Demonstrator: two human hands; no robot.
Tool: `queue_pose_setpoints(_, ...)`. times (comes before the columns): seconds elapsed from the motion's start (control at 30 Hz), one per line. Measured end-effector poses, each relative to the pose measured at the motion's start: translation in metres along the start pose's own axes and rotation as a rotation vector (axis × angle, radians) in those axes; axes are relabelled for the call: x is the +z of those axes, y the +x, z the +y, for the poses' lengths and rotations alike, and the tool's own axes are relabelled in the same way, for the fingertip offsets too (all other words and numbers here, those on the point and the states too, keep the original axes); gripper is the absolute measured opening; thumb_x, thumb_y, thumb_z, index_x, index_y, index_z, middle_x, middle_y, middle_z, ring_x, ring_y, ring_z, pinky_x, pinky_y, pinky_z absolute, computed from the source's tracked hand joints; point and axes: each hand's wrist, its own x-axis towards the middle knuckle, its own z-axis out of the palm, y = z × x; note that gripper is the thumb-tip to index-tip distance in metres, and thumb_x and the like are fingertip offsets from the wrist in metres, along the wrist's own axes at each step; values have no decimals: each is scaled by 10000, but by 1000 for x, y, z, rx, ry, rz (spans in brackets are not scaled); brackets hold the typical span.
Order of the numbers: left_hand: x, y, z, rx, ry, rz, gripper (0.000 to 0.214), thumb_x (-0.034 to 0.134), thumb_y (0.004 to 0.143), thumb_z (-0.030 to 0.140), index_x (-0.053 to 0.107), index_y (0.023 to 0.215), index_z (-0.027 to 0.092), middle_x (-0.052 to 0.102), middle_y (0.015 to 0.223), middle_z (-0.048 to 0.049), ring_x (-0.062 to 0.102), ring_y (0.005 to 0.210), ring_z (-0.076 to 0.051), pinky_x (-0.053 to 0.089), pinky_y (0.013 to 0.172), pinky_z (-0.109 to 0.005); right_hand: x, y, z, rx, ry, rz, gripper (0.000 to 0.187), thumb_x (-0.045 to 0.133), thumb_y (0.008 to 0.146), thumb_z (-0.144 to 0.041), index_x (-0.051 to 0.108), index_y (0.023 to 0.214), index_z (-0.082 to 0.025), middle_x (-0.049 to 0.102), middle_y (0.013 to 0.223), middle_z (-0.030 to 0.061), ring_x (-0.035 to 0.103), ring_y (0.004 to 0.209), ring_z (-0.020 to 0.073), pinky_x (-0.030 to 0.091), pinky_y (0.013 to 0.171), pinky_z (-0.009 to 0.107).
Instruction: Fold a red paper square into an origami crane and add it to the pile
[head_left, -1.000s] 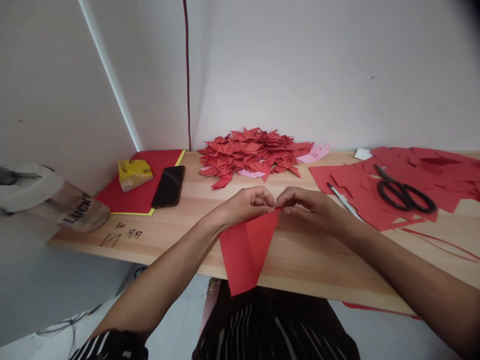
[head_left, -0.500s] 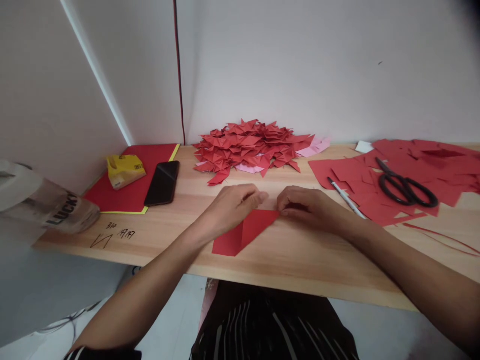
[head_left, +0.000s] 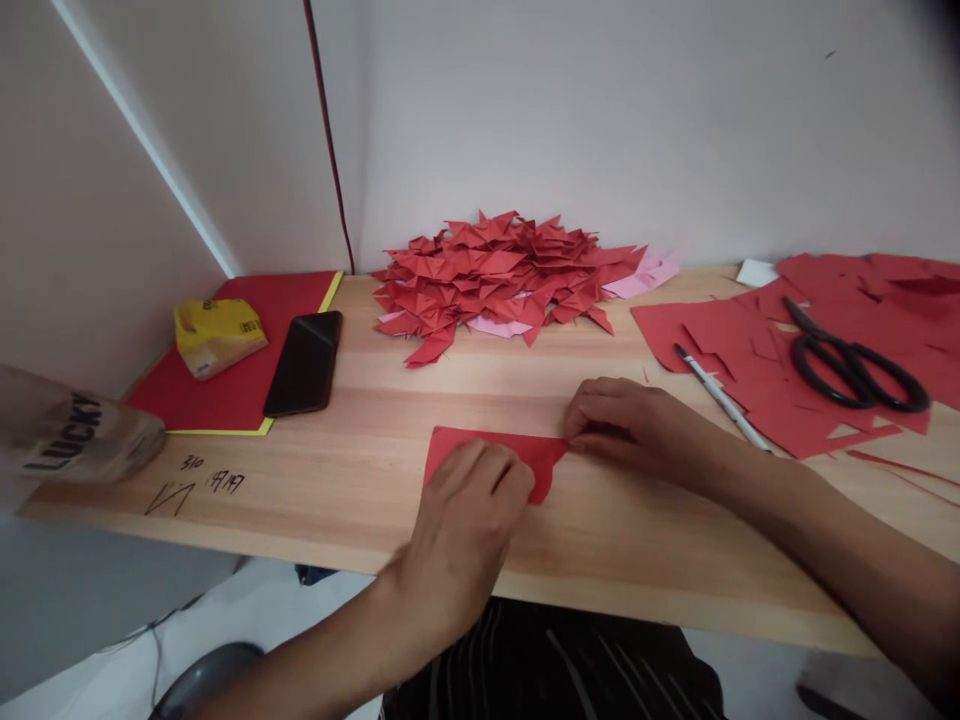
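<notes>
We've got a flat red paper piece (head_left: 541,457) on the smooth wood table (head_left: 375,400), near its front edge. Left hand (head_left: 465,530) lies palm-down, fingers pressing it. Right hand (head_left: 630,430) curls w/ fingertips pinning its right corner. Spiky folded-paper pile (head_left: 502,270) sits behind.

The clear plastic bag (head_left: 79,440) at the left edge carries the word "LUCKY" in dark capitals. On the wooden tabletop (head_left: 360,480) just beside it, handwritten marks (head_left: 196,487) read "310" and what looks like "19/19", next to a drawn zigzag. The print on the yellow packet (head_left: 216,333) is too small to read.
</notes>
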Motion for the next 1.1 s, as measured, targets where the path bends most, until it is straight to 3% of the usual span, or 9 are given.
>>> queue_pose_setpoints(0.33,-4,3,2,-123,-111,70,109,506,905,75,530,844,162,560,767,-18,485,729,-161,425,647,-309,5,0,-18,74,-230,-20,218,441,967,-256,553,796,-179,574,820,46,501,760,187,380,713,333)
queue_pose_setpoints(0.4,-4,2,2,-155,-107,67,102,507,912,90,553,973,157,603,846,-32,523,774,-164,464,686,-316,7,-1,-18,71,-284,-4,217,435,969,-249,538,793,-176,566,813,50,503,754,192,382,706,332)
queue_pose_setpoints(0.5,-1,1,0,-153,-63,99,393,500,922,113,456,1310,153,637,1018,-72,565,874,-174,507,766,-331,11,-1,-18,47,-377,36,211,432,971,-243,531,798,-173,559,802,53,513,736,199,391,703,337)
queue_pose_setpoints(0.57,2,0,-1,-113,0,93,496,483,915,94,399,1398,172,634,977,-62,559,843,-177,508,735,-324,13,0,-18,26,-438,61,210,436,969,-238,529,792,-174,554,783,51,514,706,199,392,690,338)
queue_pose_setpoints(0.77,7,-2,-2,-71,102,125,403,440,871,18,611,1191,194,544,789,-36,472,732,-173,448,631,-295,16,1,-20,11,-526,87,250,400,978,-230,542,780,-174,561,768,56,521,693,209,402,685,351)
queue_pose_setpoints(1.1,0,2,0,-55,20,125,324,439,878,8,633,1111,123,563,770,-42,469,719,-178,442,610,-311,-8,-1,-20,243,-90,9,207,441,957,-261,598,842,-192,637,805,26,573,695,153,434,646,280)
